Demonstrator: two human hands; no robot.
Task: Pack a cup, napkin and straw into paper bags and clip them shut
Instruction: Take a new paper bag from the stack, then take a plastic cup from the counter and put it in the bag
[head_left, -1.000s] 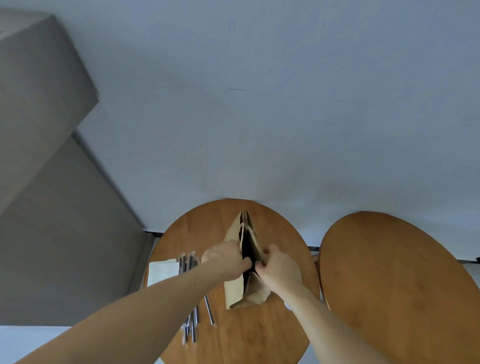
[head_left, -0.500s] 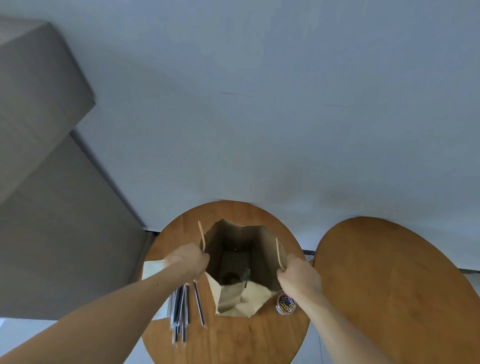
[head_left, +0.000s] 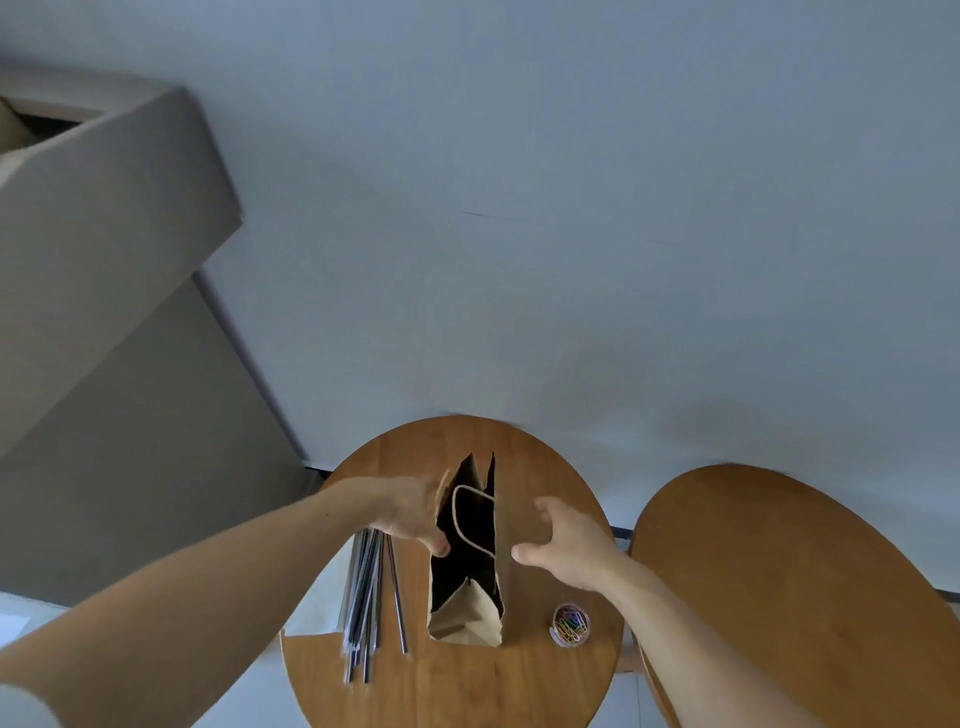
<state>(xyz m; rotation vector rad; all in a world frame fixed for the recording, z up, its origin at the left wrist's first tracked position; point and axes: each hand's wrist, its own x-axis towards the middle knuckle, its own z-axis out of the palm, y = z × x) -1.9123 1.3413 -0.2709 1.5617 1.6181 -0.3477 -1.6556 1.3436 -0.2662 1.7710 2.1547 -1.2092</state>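
A brown paper bag (head_left: 475, 621) with cord handles stands on the round wooden table (head_left: 519, 675), its mouth narrow and its inside dark. My left hand (head_left: 408, 514) pinches the bag's left wall, with the thumb at the rim. Just right of the bag, my right hand (head_left: 569, 545) hovers with fingers spread and holds nothing. Several dark straws (head_left: 369, 592) lie left of the bag, partly on a white napkin (head_left: 311, 610). A small clear tub of coloured paper clips (head_left: 570, 625) sits to the bag's right. No cup is visible.
A second round wooden table (head_left: 789, 582) stands close on the right, with a narrow gap between the two. A large cardboard box (head_left: 104, 249) rises at the left. Grey floor lies beyond the tables.
Both hands had spread the bag's mouth wide half a second ago. Now the mouth has narrowed again, my right hand has let go of the right rim, and my left hand stays on the left wall.
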